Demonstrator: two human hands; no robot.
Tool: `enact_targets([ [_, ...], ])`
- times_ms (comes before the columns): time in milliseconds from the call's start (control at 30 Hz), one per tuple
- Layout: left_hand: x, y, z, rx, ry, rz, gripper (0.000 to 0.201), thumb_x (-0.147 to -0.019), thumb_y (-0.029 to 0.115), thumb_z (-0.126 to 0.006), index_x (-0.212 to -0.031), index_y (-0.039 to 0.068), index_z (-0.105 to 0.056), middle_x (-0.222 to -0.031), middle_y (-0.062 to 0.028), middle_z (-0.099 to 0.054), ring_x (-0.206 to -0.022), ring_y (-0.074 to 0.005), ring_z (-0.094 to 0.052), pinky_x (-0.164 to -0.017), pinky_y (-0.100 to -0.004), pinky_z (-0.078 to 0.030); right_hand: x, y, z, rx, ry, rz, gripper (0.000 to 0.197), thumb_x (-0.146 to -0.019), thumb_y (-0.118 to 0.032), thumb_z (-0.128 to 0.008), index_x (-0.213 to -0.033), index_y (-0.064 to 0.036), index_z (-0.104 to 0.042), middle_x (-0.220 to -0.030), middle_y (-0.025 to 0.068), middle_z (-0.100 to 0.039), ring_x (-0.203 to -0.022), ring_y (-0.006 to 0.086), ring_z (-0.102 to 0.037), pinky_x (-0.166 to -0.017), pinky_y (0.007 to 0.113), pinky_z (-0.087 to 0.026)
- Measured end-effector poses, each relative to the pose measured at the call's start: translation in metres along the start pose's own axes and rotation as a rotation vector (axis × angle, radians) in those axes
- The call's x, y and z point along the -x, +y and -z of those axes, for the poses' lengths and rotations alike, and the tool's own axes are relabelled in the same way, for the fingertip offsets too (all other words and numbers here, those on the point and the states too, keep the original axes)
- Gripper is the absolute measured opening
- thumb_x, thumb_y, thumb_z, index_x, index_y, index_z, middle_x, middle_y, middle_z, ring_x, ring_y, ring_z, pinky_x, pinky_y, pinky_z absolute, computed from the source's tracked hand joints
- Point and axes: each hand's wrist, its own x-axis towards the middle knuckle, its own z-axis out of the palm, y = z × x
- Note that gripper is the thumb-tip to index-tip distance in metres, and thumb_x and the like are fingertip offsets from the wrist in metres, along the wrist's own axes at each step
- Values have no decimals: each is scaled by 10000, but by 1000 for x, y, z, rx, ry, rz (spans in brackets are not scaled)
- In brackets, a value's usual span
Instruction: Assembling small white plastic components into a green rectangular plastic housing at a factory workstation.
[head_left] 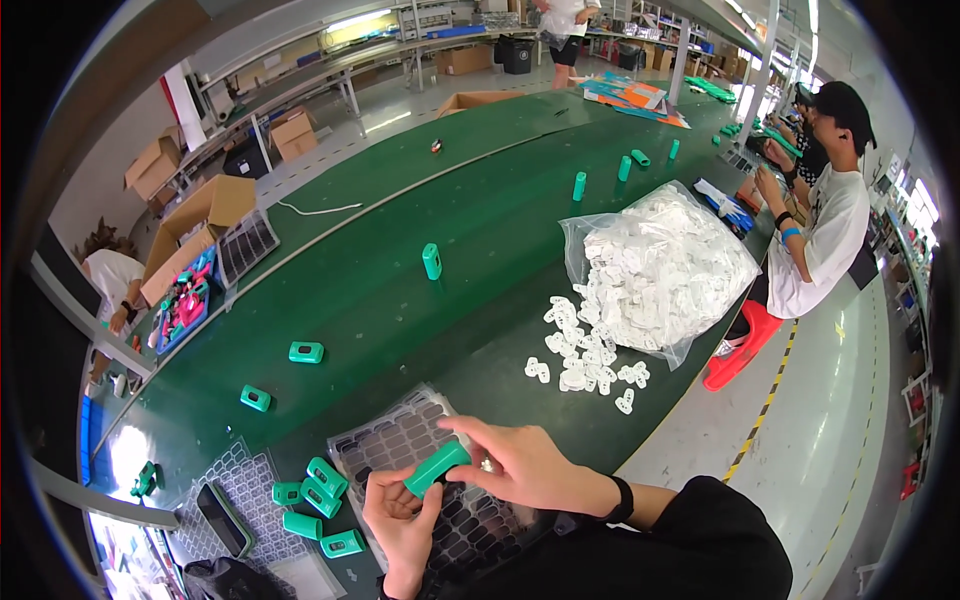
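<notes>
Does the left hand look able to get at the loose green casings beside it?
Probably yes: nothing stands between the left hand and the loose green casings, though it holds another casing.

Oblong green casing (437,467), rnd. edges, in L hand (400,518), aslant (upper end to R), R hand (525,466) at that end

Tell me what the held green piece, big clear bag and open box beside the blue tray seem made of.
Green piece: probably hard plastic, smooth with slight sheen, judging by its even colour and rounded edges. Bag: seemingly thin, glossy plastic film; white pieces show through. Box: likely cardboard, matte brown, with folded flaps.
</notes>
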Motion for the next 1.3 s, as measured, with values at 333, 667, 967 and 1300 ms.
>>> enact_targets([
  [333, 9, -4, -16, 1, -147, 81, 343, -828, -87, -588, -1102, -25, -391, -945, -154, -631, -723, -176, -657, -622, -240, -549, 19, 13, -19, -212, 161, -23, 139, -865, -151, -583, -957, -57, -537, -587, 58, -522, -417, 127, -459, -408, 250, -338],
  [667, -30, 7, 12, -836, -169, -281, 319, -782, -40, -618, -1092, 38, -622, -975, -88, -610, -771, -165, -556, -585, -233, -435, -8, 127, 68, 343, 221, -148, 160, -769, -48, -579, -904, -87, -654, -802, 111, -615, -767, 307, -606, -660, 413, -477],
  [967, -39, -28, 29, -791, -237, -252, 316, -731, -10, -669, -1039, 17, -603, -987, -128, -603, -917, -279, -597, -817, -321, -464, -31, 167, 90, 403, 162, -222, 121, -715, -35, -692, -806, -28, -613, -752, 82, -585, -690, 206, -577, -655, 314, -466],
  [1300, -45, -48, 37, -677, -248, -255, 312, -707, 10, -718, -1002, 4, -618, -969, -137, -639, -896, -292, -618, -808, -325, -477, -53, 34, 1, -191, -96, 12, 59, -828, -8, -629, -879, 20, -634, -754, 46, -589, -595, 93, -580, -529, 219, -460],
])
